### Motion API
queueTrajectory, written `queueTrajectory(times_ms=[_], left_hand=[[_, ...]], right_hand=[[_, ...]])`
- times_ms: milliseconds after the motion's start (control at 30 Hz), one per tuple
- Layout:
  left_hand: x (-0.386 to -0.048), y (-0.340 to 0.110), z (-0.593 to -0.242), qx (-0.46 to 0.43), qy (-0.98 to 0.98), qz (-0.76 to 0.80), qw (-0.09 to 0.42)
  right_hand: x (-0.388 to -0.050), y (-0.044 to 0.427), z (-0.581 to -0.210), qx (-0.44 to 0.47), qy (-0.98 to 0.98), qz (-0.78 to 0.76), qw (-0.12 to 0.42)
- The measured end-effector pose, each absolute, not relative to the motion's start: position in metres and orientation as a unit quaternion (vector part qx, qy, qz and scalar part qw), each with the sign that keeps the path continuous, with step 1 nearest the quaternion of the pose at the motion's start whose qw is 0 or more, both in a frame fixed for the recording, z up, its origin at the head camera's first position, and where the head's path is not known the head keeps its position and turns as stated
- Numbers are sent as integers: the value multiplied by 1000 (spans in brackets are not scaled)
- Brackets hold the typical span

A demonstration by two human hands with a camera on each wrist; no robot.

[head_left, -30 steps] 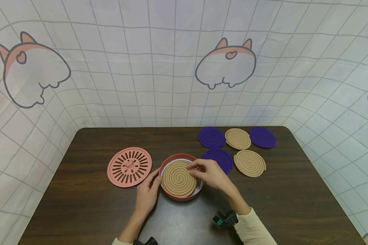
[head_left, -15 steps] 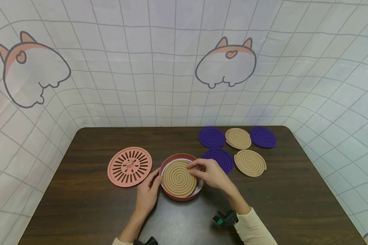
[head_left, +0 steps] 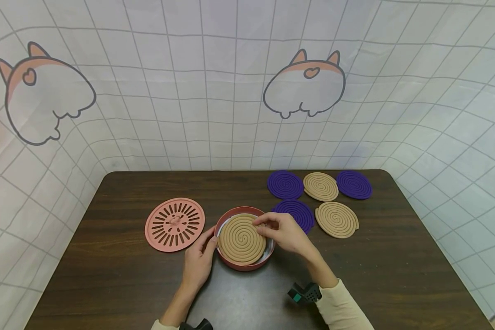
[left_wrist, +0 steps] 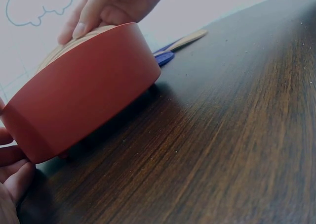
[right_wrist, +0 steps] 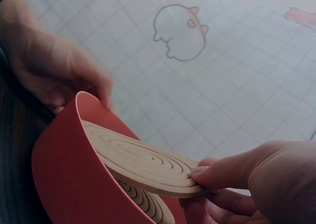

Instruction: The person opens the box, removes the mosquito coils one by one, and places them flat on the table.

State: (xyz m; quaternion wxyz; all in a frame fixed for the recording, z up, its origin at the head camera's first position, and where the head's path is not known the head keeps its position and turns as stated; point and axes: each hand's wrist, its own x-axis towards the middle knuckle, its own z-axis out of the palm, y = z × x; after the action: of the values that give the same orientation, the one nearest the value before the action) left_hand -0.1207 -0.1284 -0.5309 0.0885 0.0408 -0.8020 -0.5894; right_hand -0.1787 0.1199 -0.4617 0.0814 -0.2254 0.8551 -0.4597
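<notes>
A round red tin [head_left: 243, 267] stands on the table with a tan spiral coil [head_left: 241, 240] at its mouth. My right hand [head_left: 283, 233] pinches the coil's right edge between thumb and fingers; in the right wrist view the held coil [right_wrist: 143, 159] tilts, its far edge inside the tin [right_wrist: 74, 169]. Beneath it another tan coil [right_wrist: 148, 202] shows in the tin. My left hand [head_left: 198, 262] grips the tin's left side, thumb at the rim. The left wrist view shows the tin's outer wall [left_wrist: 89, 90].
On the dark table [head_left: 119, 275], a pink slotted lid [head_left: 161, 238] lies left of the tin. Behind and right of it lie purple coils [head_left: 285, 184] and two tan coils [head_left: 336, 220]. A patterned white cloth [head_left: 214, 91] hangs behind the table.
The held tan coil has shifted slightly up and to the right with my right hand. My left hand keeps its grip on the tin.
</notes>
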Motion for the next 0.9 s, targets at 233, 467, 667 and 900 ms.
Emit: queueTrajectory(times_ms=[233,467,667,900], left_hand=[[-116,-125,-511,48,-805,-586,78],[-122,-130,-536,37,-804,-587,93],[-123,-132,-541,28,-804,-586,97],[-124,-132,-541,29,-809,-577,107]], right_hand=[[-181,121,-461,-210,852,-472,80],[-183,125,-461,-198,842,-495,83],[-183,127,-458,-182,839,-508,77],[-185,132,-455,-153,832,-528,69]])
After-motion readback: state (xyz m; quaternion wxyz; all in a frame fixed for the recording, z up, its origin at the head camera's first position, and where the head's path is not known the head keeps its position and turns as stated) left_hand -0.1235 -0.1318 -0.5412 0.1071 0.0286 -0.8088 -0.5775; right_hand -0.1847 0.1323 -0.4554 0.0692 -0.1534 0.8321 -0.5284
